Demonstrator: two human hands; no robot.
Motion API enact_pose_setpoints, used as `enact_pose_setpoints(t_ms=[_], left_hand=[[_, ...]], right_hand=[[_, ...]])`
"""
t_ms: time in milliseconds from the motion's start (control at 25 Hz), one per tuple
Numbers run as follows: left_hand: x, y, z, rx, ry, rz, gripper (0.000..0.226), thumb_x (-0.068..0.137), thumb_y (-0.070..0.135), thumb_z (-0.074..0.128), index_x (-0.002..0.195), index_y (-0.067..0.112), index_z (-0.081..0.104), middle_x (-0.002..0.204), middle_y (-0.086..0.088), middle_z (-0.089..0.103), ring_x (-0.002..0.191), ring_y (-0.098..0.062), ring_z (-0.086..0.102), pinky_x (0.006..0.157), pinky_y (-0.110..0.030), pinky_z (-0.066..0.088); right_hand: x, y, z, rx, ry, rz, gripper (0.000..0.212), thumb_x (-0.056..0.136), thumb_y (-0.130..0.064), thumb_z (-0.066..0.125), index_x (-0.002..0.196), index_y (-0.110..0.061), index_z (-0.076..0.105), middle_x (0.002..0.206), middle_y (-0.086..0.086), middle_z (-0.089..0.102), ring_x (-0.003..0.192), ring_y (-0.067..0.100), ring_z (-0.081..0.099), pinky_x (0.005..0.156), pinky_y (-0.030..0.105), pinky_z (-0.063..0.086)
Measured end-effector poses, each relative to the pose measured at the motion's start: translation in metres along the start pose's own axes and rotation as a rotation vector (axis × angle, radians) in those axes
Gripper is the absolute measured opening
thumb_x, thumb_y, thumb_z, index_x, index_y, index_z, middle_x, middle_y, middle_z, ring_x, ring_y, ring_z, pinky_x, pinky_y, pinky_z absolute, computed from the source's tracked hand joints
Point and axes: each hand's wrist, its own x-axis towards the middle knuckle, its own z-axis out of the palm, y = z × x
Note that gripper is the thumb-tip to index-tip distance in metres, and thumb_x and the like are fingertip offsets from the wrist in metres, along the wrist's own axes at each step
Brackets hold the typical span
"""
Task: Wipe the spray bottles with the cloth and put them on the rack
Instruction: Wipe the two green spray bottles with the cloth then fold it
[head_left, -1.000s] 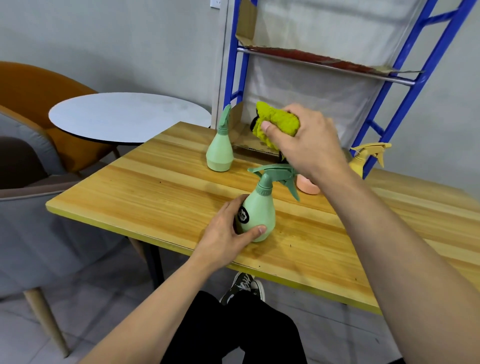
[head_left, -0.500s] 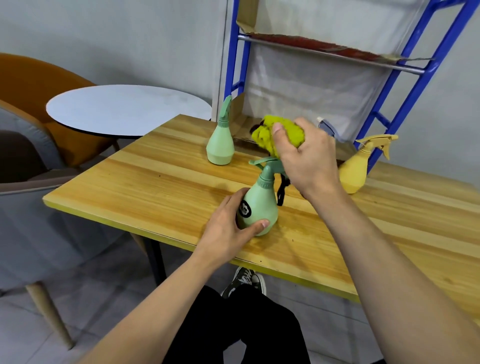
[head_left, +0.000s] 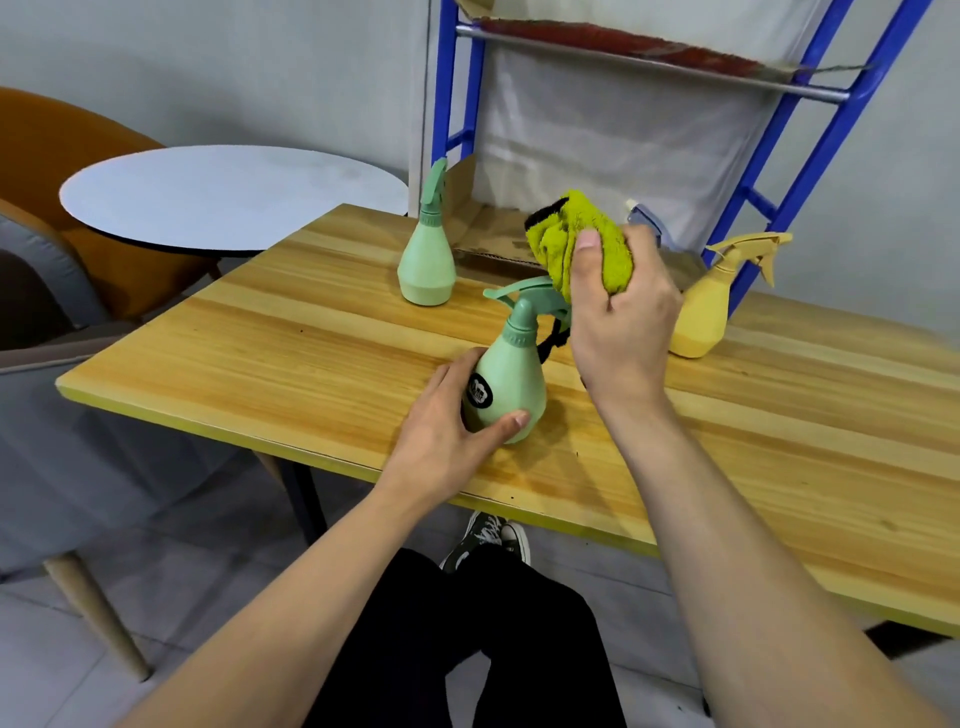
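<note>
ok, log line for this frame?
step: wiping | left hand: steadies green bottle on table | right hand: cloth at trigger | racked: none seen

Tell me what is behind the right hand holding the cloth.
A clear spray bottle shows partly behind the right hand; its body is covered. The yellow bottle stands beside it.

A wooden table (head_left: 311, 353) stands before pale grey walls (head_left: 208, 67); beyond its left corner, a round white side table (head_left: 218, 192) and orange chair (head_left: 57, 145).
</note>
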Motion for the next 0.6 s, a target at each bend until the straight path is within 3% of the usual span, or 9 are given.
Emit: enact_pose_setpoints(t_ms=[120, 240, 360, 440, 600], left_hand=[[0.0, 0.0, 0.0, -0.005, -0.005, -0.001, 0.086, 0.083, 0.057, 0.076, 0.155, 0.034, 0.036, 0.137, 0.012, 0.05, 0.125, -0.01, 0.052, 0.106, -0.043, 0.052], [0.0, 0.003, 0.001, 0.009, -0.001, 0.004, 0.086, 0.084, 0.055, 0.076, 0.156, 0.03, 0.035, 0.142, 0.007, 0.051, 0.124, -0.01, 0.051, 0.106, -0.042, 0.051], [-0.001, 0.004, 0.002, 0.036, 0.025, 0.034, 0.084, 0.086, 0.054, 0.075, 0.155, 0.026, 0.037, 0.141, 0.004, 0.052, 0.121, -0.01, 0.051, 0.102, -0.035, 0.049], [-0.002, 0.005, 0.003, 0.057, 0.035, 0.036, 0.083, 0.086, 0.053, 0.075, 0.154, 0.024, 0.037, 0.139, 0.003, 0.052, 0.117, -0.008, 0.049, 0.098, -0.029, 0.044], [-0.002, 0.006, 0.003, 0.07, 0.023, 0.031, 0.084, 0.087, 0.053, 0.074, 0.155, 0.024, 0.035, 0.14, 0.002, 0.051, 0.117, -0.007, 0.048, 0.099, -0.027, 0.042]], right_hand=[[0.003, 0.005, 0.001, 0.259, 0.153, 0.388, 0.036, 0.098, -0.047, 0.051, 0.104, -0.018, 0.071, 0.097, -0.005, 0.071, 0.095, 0.018, 0.064, 0.094, 0.046, 0.05], [-0.013, 0.018, -0.004, 0.442, 0.148, 0.676, 0.049, 0.086, -0.057, 0.052, 0.112, -0.022, 0.074, 0.121, 0.004, 0.072, 0.113, 0.019, 0.064, 0.105, 0.044, 0.048], [-0.028, 0.012, 0.003, 0.506, 0.09, 0.705, 0.019, 0.082, -0.054, 0.057, 0.082, -0.049, 0.075, 0.109, 0.0, 0.072, 0.108, 0.019, 0.065, 0.104, 0.047, 0.049], [-0.028, 0.008, 0.007, 0.502, 0.085, 0.674, 0.011, 0.078, -0.054, 0.062, 0.076, -0.058, 0.072, 0.107, 0.002, 0.073, 0.107, 0.021, 0.066, 0.1, 0.044, 0.052], [-0.025, 0.013, 0.012, 0.354, 0.127, 0.688, 0.02, 0.068, -0.052, 0.056, 0.063, -0.037, 0.068, 0.101, 0.024, 0.067, 0.076, 0.031, 0.055, 0.071, 0.04, 0.049]])
